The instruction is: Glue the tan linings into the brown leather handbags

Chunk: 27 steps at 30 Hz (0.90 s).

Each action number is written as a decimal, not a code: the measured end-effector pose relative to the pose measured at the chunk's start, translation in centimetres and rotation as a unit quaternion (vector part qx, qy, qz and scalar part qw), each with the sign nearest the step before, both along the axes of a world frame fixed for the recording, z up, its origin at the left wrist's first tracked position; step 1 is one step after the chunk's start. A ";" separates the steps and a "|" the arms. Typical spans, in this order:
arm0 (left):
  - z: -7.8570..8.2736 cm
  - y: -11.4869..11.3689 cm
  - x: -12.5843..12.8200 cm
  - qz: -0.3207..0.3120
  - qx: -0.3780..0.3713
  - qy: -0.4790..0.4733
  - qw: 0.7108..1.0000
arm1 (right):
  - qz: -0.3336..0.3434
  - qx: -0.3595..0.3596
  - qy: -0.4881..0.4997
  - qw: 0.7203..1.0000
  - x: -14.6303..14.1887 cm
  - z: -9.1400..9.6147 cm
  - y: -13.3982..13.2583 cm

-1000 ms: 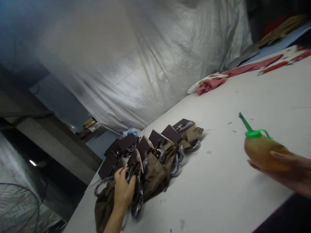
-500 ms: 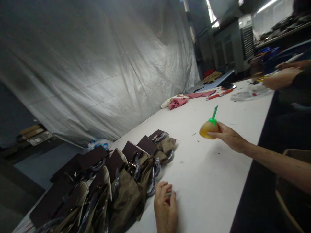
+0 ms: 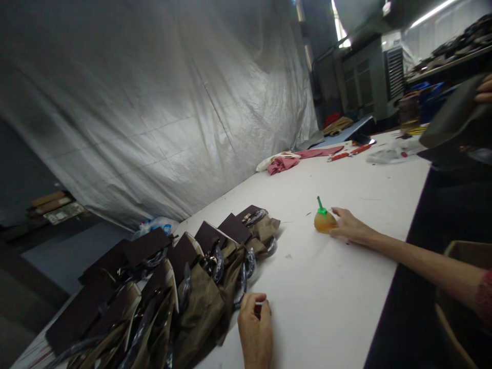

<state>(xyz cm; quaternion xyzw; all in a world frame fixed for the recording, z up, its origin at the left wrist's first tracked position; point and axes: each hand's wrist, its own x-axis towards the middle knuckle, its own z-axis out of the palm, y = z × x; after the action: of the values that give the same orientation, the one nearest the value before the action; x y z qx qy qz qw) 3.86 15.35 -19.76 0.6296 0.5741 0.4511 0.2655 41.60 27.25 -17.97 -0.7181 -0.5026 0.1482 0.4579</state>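
Note:
A squeeze bottle (image 3: 325,222) with amber liquid and a green spout stands upright on the white table. My right hand (image 3: 351,225) is at its right side, thumb and fingers apart; the fingertips are close to the bottle or just touching it. Low in the view, my left hand (image 3: 254,323) rests by the table surface with its fingers curled in towards the thumb. Whatever it may hold is hidden. Left of that hand lie several olive-brown bags (image 3: 200,297) with dark brown flaps and plastic-wrapped handles, overlapping in a row.
Pink cloth (image 3: 282,164), red-handled tools (image 3: 348,154) and a clear plastic bag (image 3: 392,154) lie on the far table. At right, another person's hand (image 3: 485,88) holds dark material (image 3: 449,120). A silvery sheet (image 3: 161,102) hangs along the left edge.
My right hand has lowered the bottle to the table and its fingers have loosened. My left hand has shifted slightly left. The other person has raised dark material at the right.

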 end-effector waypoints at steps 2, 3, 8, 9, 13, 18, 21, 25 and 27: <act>0.1 -0.1 0.0 0.006 0.001 -0.001 1.000 | 0.000 0.050 -0.029 0.998 -0.8 -0.3 -1.9; 0.1 -0.1 0.1 0.008 0.001 -0.005 1.000 | 0.015 0.093 -0.051 0.994 -1.5 -0.4 -2.9; -0.1 0.1 0.3 0.016 -0.010 -0.025 0.999 | 0.291 0.099 -0.088 0.948 -7.6 2.2 -3.0; -0.3 0.2 0.4 0.019 -0.014 -0.033 0.999 | 0.296 0.072 -0.077 0.949 -8.9 3.3 -1.6; -1.5 0.7 0.6 0.042 -0.022 -0.067 0.997 | 0.203 -0.020 -0.031 0.978 -13.3 6.1 6.7; -2.7 1.4 0.5 0.052 -0.026 -0.066 0.996 | 0.126 -0.124 0.019 0.984 -16.4 4.5 13.8; -2.6 1.4 0.5 0.039 -0.040 -0.055 0.997 | 0.108 -0.152 0.022 0.982 -17.0 2.6 14.5; -2.1 1.0 0.8 0.032 -0.047 -0.033 0.998 | 0.096 -0.166 0.019 0.981 -16.6 0.9 14.1; -1.8 0.8 1.0 0.031 -0.050 -0.029 0.998 | 0.096 -0.169 0.028 0.980 -16.5 0.5 14.0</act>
<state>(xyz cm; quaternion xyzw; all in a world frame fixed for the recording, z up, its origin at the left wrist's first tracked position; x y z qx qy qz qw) 4.86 16.18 -21.51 0.5841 0.6071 0.4479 0.2993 25.08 41.27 -17.47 -0.7294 -0.5240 0.2942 0.3269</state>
